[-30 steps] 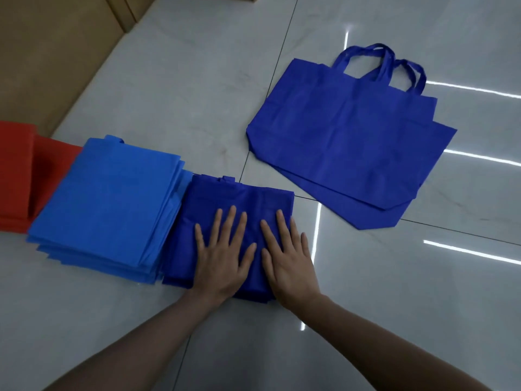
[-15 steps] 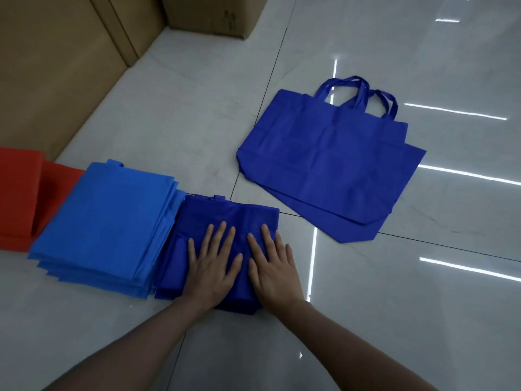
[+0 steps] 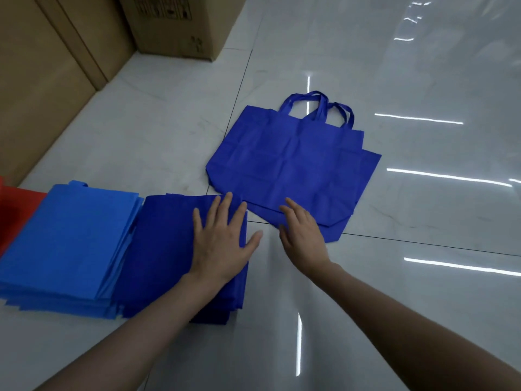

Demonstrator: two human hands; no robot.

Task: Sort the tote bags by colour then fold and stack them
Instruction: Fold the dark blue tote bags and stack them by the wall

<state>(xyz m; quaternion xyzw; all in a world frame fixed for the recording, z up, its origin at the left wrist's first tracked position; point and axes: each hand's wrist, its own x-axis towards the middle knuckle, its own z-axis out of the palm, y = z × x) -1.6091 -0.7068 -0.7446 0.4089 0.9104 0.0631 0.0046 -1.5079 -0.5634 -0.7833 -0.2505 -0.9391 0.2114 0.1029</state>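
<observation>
Bright, even overhead light.
Strip-light glare streaks the glossy floor (image 3: 423,80); edges bow slightly, with slight motion softness.

The red bags (image 3: 12,213) at the far left are cut off by the edge, and so is a bit of the light blue pile (image 3: 70,238) beside them. The box (image 3: 174,24) on the far side runs off the top, and its print is too small to read. A second dark blue bag (image 3: 334,231) lies under the flat bag (image 3: 296,165) with only its near and right edges peeking out, and the blurry right hand (image 3: 303,235) covers part of the near edge.
</observation>
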